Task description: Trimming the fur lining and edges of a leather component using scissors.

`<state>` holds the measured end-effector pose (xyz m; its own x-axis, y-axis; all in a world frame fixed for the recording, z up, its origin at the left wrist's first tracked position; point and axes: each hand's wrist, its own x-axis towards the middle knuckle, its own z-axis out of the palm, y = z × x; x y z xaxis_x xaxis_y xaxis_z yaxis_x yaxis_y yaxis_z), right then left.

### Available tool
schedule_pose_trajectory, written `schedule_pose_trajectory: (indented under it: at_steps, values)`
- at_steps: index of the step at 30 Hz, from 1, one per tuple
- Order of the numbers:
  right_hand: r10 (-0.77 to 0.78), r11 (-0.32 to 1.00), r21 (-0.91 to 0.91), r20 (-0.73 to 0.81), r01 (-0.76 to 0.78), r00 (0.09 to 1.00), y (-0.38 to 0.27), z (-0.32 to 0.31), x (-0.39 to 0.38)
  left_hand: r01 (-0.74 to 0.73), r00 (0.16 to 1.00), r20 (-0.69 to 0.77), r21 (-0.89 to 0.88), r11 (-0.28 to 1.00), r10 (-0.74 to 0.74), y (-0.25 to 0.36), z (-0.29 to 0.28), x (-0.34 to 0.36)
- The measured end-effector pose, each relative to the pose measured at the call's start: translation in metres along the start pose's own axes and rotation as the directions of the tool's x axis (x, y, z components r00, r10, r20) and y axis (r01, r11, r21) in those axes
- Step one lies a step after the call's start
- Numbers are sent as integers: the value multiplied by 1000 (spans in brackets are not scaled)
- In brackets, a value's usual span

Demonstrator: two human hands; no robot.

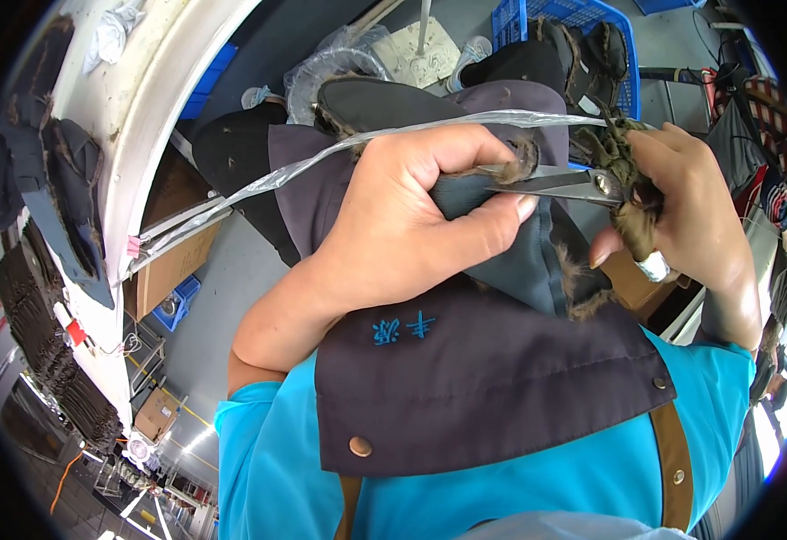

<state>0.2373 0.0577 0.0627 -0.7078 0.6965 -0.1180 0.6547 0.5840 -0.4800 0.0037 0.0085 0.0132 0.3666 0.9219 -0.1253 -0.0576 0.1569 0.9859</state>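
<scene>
A grey fur-lined fabric piece (524, 261) hangs in front of my apron, brown fur showing along its edges. My left hand (393, 216) is closed on it, thumb and index finger pinching near its upper edge. From the right, my right hand (695, 193) grips a pair of scissors (573, 185) whose handles are wrapped in olive cloth (623, 157). The scissor blades point left and lie between my left thumb and index finger, next to a tuft of brown fur (526, 157). A silvery band sits on a finger of my right hand.
Another dark fur-edged piece (384, 103) lies across my lap. A twisted clear plastic strip (321, 153) stretches behind my hands. Beyond stand a blue crate (634, 67) holding dark pieces and a plastic-lined bin (299, 90). A white table (155, 90) with stacked dark pieces (38, 333) runs along the left.
</scene>
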Motion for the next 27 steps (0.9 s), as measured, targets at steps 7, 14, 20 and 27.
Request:
schedule_pose_trajectory:
  at_steps: [7,14,20,27]
  values:
    - [-59,997,-43,10,60,998,2,1,0,-26,999,23,4,1000,26,-3,-1,-3]
    - [-34,995,-92,-14,32,999,-4,2,2,2,1000,10,-1,1000,-2,-3,0,-5]
    - [-22,993,-119,-30,19,999,-3,3,2,27,999,21,1,1000,-27,-6,-1,-5]
    - [-16,989,-144,-14,14,1000,-1,2,1,64,997,29,35,997,-65,-6,-3,-5]
